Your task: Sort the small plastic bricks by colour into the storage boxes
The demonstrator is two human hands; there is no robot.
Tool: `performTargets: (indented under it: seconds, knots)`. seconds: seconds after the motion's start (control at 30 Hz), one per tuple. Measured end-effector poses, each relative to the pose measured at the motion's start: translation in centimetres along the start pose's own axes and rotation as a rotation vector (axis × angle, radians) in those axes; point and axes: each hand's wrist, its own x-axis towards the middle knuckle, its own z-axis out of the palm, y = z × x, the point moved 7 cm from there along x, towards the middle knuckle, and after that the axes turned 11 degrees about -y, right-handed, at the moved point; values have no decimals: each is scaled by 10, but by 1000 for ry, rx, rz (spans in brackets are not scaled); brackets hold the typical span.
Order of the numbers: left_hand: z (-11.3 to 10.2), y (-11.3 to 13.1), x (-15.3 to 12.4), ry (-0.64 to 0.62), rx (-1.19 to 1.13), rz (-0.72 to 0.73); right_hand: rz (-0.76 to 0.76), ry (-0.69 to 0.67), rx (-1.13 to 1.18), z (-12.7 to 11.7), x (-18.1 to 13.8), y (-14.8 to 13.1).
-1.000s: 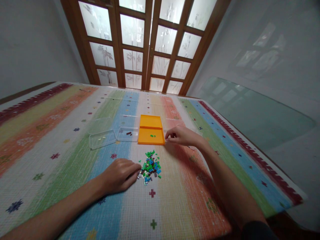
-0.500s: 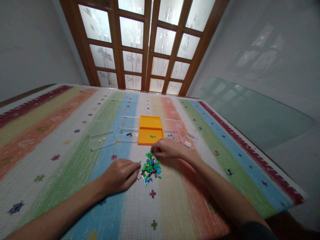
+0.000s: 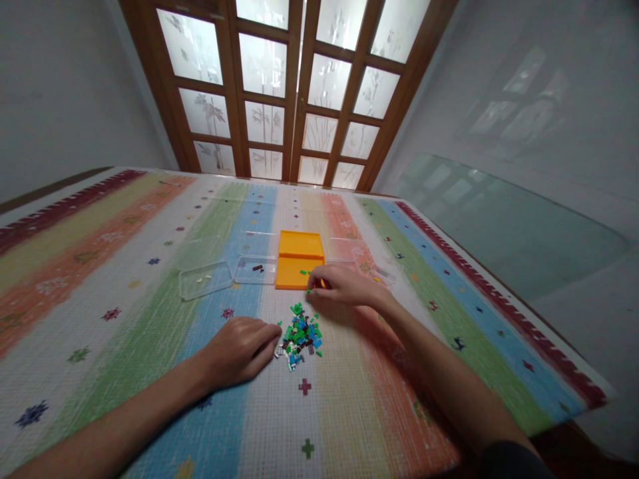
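Observation:
A loose pile of small toy bricks (image 3: pixel 299 336), green, blue, dark brown and pale, lies on the tablecloth. My left hand (image 3: pixel 244 346) rests at the pile's left edge with its fingers curled together; whatever may be inside them is hidden. Above the near edge of the open yellow box (image 3: pixel 284 281), my right hand (image 3: pixel 337 285) pinches a small green toy brick (image 3: pixel 308 291) between thumb and fingertips. A few green pieces (image 3: pixel 303 272) lie in that box, partly behind the hand.
Left of the yellow box stand a clear tray with brown pieces (image 3: pixel 242 280) and another clear tray with pale pieces (image 3: pixel 192 297). More clear trays (image 3: pixel 389 274) sit to the right, partly behind my right hand. A striped cloth (image 3: pixel 150 319) covers the table.
My right hand has moved up from the far side of the pile to the yellow box's near edge, with a green brick now showing at its fingertips. My left hand stays still.

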Motion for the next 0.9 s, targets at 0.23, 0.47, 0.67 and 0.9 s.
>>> performTargets:
  seconds: [0.23, 0.47, 0.67, 0.9]
  knots:
    - [2, 1, 1, -20, 12, 13, 90, 110, 158, -10, -4, 18]
    - [2, 1, 1, -36, 7, 8, 234, 277, 79, -10, -4, 40]
    - [1, 0, 1, -26, -5, 10, 260, 250, -39, -8, -2, 42]
    - [3, 0, 0, -35, -2, 7, 64, 59, -108, -15, -9, 17]
